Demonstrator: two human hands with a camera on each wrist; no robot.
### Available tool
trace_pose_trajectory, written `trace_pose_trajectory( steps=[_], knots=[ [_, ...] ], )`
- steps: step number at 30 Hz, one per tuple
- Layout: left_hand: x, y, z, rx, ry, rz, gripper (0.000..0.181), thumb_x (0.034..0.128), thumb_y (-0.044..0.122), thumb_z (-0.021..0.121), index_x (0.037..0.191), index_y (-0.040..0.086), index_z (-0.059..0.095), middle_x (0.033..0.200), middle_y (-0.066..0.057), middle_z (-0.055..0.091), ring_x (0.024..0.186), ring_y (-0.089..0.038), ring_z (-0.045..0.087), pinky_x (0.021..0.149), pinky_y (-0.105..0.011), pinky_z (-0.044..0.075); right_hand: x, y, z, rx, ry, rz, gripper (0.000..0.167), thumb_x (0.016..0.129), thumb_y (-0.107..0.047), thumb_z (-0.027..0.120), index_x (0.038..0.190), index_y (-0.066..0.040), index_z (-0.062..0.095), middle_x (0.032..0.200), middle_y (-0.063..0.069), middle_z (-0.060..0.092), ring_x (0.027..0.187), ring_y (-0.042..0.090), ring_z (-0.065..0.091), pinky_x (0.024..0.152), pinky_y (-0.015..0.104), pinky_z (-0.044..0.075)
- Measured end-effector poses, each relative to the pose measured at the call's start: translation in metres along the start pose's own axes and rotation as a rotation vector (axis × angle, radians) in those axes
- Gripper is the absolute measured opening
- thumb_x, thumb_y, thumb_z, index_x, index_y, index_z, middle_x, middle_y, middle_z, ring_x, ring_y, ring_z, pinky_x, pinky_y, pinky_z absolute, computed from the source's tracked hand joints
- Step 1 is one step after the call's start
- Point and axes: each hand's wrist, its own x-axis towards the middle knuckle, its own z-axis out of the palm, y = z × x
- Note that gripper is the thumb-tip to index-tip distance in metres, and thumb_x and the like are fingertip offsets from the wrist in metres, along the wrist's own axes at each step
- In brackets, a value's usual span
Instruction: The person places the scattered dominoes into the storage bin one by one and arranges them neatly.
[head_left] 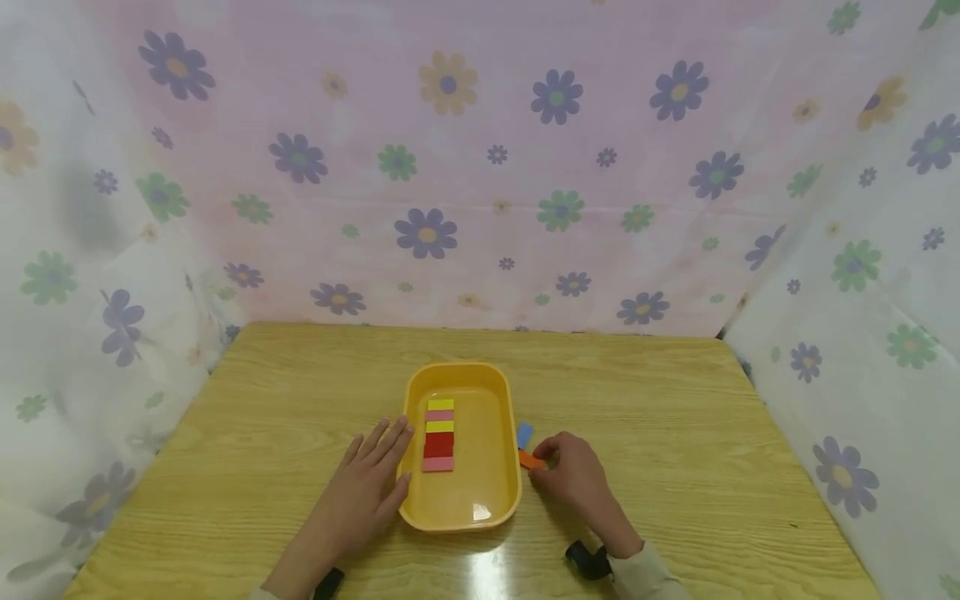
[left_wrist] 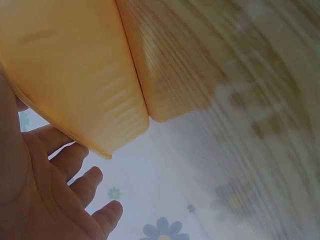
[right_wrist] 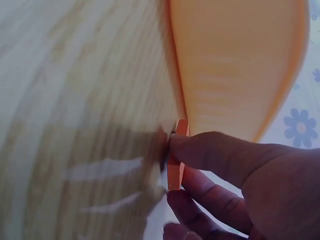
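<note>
A yellow plastic tray (head_left: 480,500) stands on the table, with a column of yellow, pink and red blocks (head_left: 439,444) lying along its left side. My left hand (head_left: 367,483) rests against the tray's left rim, its fingers extended; the left wrist view shows the fingers (left_wrist: 86,185) by the tray's outer wall (left_wrist: 85,75). Just outside the tray's right wall, my right hand (head_left: 576,477) pinches an orange block (head_left: 531,461) between thumb and fingers. In the right wrist view the orange block (right_wrist: 175,172) is held close to the table surface. Beside it lies a blue block (head_left: 524,434).
The wood-patterned table (head_left: 637,400) reflects light near its front. A flower-printed curtain (head_left: 480,183) encloses the back and both sides. Black wrist straps (head_left: 587,560) show at the wrists.
</note>
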Motion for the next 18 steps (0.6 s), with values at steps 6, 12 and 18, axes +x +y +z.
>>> trace_pose_trajectory(
  steps=[6, 12, 18],
  knots=[
    [0.000, 0.000, 0.000, 0.008, 0.001, 0.001, 0.061, 0.1012, 0.028, 0.061, 0.156, 0.008, 0.042, 0.164, -0.007, 0.034, 0.151, -0.035, 0.032, 0.118, -0.065, 0.027, 0.003, 0.004, -0.005, 0.090, 0.013, 0.047, 0.015, 0.077, -0.003, 0.081, 0.091, -0.003, 0.077, 0.084, 0.004, 0.072, 0.072, 0.013, 0.062, 0.066, 0.032, 0.055],
    [-0.001, 0.002, 0.000, 0.003, 0.001, 0.000, 0.061, 0.1010, 0.028, 0.061, 0.156, 0.008, 0.042, 0.164, -0.006, 0.035, 0.151, -0.035, 0.032, 0.118, -0.065, 0.027, 0.003, 0.011, -0.008, 0.244, 0.056, 0.070, 0.013, 0.077, 0.004, 0.080, 0.089, -0.002, 0.078, 0.085, 0.007, 0.074, 0.071, 0.015, 0.068, 0.065, 0.029, 0.058],
    [-0.001, 0.002, -0.002, 0.011, 0.011, -0.001, 0.061, 0.1010, 0.028, 0.061, 0.155, 0.008, 0.043, 0.164, -0.006, 0.035, 0.151, -0.035, 0.032, 0.118, -0.064, 0.028, 0.007, 0.021, -0.009, 0.402, 0.070, 0.083, 0.014, 0.084, 0.007, 0.072, 0.094, 0.001, 0.079, 0.092, 0.015, 0.076, 0.067, 0.019, 0.071, 0.058, 0.026, 0.058]
  ],
)
